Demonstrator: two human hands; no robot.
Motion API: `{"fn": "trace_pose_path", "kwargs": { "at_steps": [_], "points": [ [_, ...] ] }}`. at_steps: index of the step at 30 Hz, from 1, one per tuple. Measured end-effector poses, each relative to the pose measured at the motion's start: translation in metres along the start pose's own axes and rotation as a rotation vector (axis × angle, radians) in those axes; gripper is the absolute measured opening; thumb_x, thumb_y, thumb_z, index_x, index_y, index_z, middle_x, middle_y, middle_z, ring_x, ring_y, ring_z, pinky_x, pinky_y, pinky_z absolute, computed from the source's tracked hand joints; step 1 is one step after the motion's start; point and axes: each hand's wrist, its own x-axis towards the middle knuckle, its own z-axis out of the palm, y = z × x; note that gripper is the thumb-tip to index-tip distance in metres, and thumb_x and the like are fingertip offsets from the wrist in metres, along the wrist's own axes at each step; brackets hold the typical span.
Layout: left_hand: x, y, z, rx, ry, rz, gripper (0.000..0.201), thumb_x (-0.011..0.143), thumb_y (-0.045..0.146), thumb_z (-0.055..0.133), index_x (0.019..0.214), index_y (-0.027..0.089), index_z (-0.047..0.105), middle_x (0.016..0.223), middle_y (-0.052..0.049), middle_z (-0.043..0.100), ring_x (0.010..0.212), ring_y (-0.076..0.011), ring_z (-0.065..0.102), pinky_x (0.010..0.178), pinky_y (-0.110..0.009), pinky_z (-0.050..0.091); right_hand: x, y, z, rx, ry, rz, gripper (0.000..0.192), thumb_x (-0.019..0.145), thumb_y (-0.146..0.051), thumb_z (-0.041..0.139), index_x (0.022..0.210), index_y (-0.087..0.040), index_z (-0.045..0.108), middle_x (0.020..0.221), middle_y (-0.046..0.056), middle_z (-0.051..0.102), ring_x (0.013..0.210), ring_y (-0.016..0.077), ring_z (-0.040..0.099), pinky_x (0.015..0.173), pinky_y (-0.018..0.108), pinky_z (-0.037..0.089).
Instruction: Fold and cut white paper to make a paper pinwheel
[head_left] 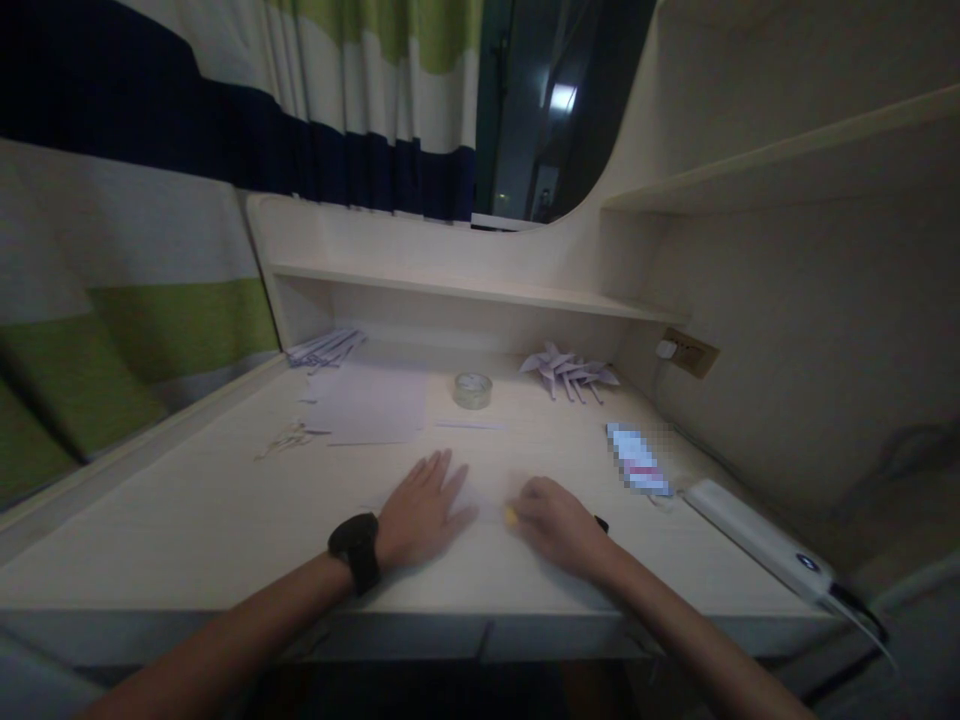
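My left hand (420, 510), with a dark watch on the wrist, lies flat on the white desk with its fingers spread. To its right, my right hand (559, 525) is closed, its fingertips pinched around a small yellow thing (511, 515) that motion blurs. A pale area lies between the hands; whether it is paper, I cannot tell. A small black thing (602, 523) shows beside the right wrist, mostly hidden. Beyond the hands are a roll of clear tape (472, 391) and a thin white paper strip (470, 426).
Paper sheets (371, 400) lie left of the tape, with rolled paper sticks (326, 347) behind and thin strings (289, 437) in front. Several paper pinwheels (566, 372) rest at the back right. A phone (637, 460) and a white power strip (757, 535) lie on the right.
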Motion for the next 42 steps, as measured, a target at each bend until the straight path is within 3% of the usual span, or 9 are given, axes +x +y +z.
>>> {"fn": "trace_pose_path", "kwargs": {
  "at_steps": [16,22,31,37,42],
  "points": [
    [0.001,0.000,0.001,0.000,-0.007,-0.005,0.070,0.089,0.062,0.023,0.140,0.015,0.035,0.149,-0.014,0.023,0.138,-0.0298,0.018,0.110,-0.045,0.017,-0.009,0.003,0.010,0.121,0.138,-0.048,0.024,0.087,-0.021,0.052,0.108,-0.020,0.064,0.093,0.008,0.056,0.085,0.0190,0.052,0.074,0.032,0.042],
    [0.001,0.001,-0.002,-0.018,-0.040,-0.012,0.070,0.089,0.063,0.022,0.141,0.018,0.033,0.149,-0.014,0.023,0.138,-0.0300,0.016,0.110,-0.048,0.011,-0.010,0.001,0.006,0.018,0.090,-0.129,0.026,0.087,-0.023,0.052,0.110,-0.028,0.065,0.089,0.006,0.052,0.083,0.0184,0.048,0.069,0.031,0.038],
    [0.000,-0.013,-0.004,-0.012,-0.077,-0.006,0.059,0.094,0.053,0.016,0.142,0.022,0.030,0.149,-0.012,0.024,0.138,-0.0277,0.017,0.110,-0.049,0.010,-0.009,-0.003,0.002,-0.002,0.069,-0.140,0.023,0.089,-0.028,0.052,0.107,-0.025,0.066,0.087,0.006,0.050,0.082,0.0186,0.046,0.069,0.031,0.037],
    [-0.001,-0.013,-0.005,-0.008,-0.045,-0.014,0.057,0.094,0.050,0.016,0.142,0.022,0.030,0.152,-0.008,0.017,0.138,-0.0278,0.015,0.110,-0.049,0.010,-0.010,-0.002,0.002,-0.006,0.076,-0.150,0.023,0.089,-0.028,0.051,0.106,-0.025,0.066,0.087,0.007,0.051,0.082,0.0188,0.047,0.068,0.031,0.037],
    [-0.001,-0.012,-0.006,-0.050,-0.078,-0.005,0.057,0.094,0.050,0.015,0.144,0.025,0.025,0.149,-0.004,0.028,0.138,-0.0269,0.017,0.110,-0.049,0.009,-0.010,-0.002,0.002,0.004,0.073,-0.145,0.024,0.089,-0.026,0.049,0.109,-0.024,0.064,0.088,0.007,0.052,0.082,0.0187,0.048,0.069,0.031,0.039]
  ]
}}
